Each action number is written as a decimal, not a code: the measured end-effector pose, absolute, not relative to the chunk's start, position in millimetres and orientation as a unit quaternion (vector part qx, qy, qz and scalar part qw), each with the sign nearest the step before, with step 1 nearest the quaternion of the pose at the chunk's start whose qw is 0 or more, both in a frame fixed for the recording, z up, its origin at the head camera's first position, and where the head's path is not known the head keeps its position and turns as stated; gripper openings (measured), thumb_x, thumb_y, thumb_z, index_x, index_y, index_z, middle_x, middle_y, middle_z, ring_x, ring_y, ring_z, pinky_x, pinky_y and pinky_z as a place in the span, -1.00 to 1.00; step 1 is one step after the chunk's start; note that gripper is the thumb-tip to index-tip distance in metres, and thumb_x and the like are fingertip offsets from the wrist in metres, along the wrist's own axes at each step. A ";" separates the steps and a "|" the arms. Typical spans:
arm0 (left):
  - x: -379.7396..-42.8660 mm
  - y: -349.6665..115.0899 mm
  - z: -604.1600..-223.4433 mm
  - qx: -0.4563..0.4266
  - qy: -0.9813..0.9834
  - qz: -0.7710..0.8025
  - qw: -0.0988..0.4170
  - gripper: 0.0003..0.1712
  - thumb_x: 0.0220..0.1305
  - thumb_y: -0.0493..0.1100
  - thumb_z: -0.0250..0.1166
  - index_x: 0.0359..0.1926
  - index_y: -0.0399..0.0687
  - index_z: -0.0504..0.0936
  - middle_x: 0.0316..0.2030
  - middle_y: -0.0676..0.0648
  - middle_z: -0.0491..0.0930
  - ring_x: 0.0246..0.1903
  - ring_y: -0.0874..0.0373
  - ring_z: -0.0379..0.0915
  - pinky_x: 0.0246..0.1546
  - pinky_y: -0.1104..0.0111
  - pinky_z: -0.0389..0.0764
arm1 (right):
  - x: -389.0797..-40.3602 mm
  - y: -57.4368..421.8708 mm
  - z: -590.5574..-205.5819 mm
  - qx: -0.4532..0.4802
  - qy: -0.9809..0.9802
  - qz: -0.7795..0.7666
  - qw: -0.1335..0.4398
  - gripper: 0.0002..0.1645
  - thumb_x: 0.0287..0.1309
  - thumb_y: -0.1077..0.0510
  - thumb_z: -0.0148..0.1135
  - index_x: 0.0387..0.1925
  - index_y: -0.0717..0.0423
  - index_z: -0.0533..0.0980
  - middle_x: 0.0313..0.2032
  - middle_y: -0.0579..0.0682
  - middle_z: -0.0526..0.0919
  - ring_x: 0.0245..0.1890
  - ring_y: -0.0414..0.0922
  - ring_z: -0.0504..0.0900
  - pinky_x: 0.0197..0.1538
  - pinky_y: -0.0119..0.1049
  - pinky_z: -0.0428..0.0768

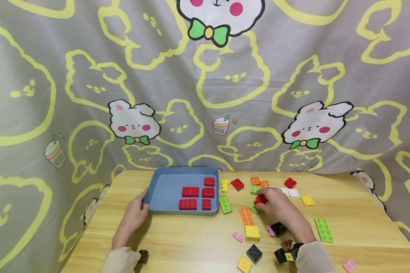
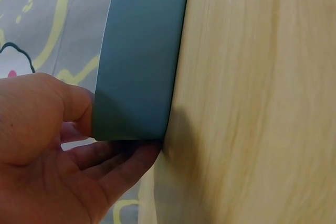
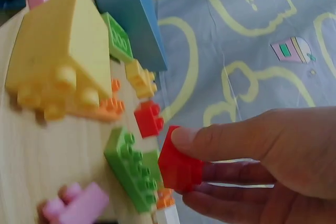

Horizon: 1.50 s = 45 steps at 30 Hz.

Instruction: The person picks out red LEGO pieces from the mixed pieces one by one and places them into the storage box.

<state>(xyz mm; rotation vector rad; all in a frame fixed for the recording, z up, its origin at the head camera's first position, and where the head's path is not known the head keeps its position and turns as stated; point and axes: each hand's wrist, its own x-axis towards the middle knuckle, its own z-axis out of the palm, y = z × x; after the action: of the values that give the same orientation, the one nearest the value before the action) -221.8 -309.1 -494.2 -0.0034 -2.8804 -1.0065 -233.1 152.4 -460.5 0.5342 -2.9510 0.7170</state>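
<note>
A wooden table [image 1: 191,242] bears a blue tray [image 1: 165,189]; loose bricks [image 1: 252,233].

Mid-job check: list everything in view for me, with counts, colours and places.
Table: one, pale wood, across lower view
Curtain: one, grey with yellow outlines, behind table
Tray: one, blue, back left of table
Tray bricks: five, red, inside tray
Loose bricks: at least two red, three orange, four green, four yellow, two white, three pink, two black, one brown, right of tray
Held brick: one, red, in right grip
Sleeves: two, pale beige, at frame bottom
Wrist cameras: two, black, beside sleeves
Left grip: one, holding tray's left end
Right grip: one, pinching held brick
</note>
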 end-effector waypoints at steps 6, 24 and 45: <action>-220.5 -309.0 -492.9 0.007 -0.942 -0.332 0.042 -0.30 0.29 -0.43 -0.02 0.46 -0.41 0.14 -0.33 -0.37 0.53 -0.66 0.18 0.16 -0.57 0.34 0.33 | -239.1 128.5 -454.8 0.215 -0.943 0.246 0.059 -0.61 -0.03 0.19 0.48 -0.12 0.27 0.67 -0.22 0.08 0.72 -0.26 -0.07 0.65 -0.21 -0.13 0.68; -221.8 -310.3 -494.5 0.002 -0.941 -0.335 0.050 -0.30 0.27 -0.44 -0.01 0.45 -0.43 0.16 -0.07 -0.52 0.52 -0.70 0.21 0.07 -0.58 0.33 0.31 | -249.6 47.4 -428.4 0.307 -0.913 0.261 0.069 -0.65 0.08 0.08 0.42 -0.10 0.17 0.68 -0.26 -0.04 0.71 -0.31 -0.18 0.61 -0.24 -0.29 0.67; -223.1 -311.2 -494.9 -0.005 -0.943 -0.329 0.054 -0.30 0.26 -0.44 0.00 0.45 -0.42 0.17 0.10 -0.55 0.47 -0.66 0.17 0.11 -0.56 0.31 0.31 | -262.4 -35.5 -444.2 0.396 -0.876 0.265 0.068 -0.64 0.12 0.14 0.39 -0.05 0.19 0.66 -0.15 0.00 0.71 -0.15 -0.15 0.63 -0.09 -0.27 0.65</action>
<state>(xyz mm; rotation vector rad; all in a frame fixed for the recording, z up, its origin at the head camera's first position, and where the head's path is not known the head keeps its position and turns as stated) -223.1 -311.2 -494.9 -0.0141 -2.8630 -1.0006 -262.4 -35.5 -444.2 1.1934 -2.6399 0.7996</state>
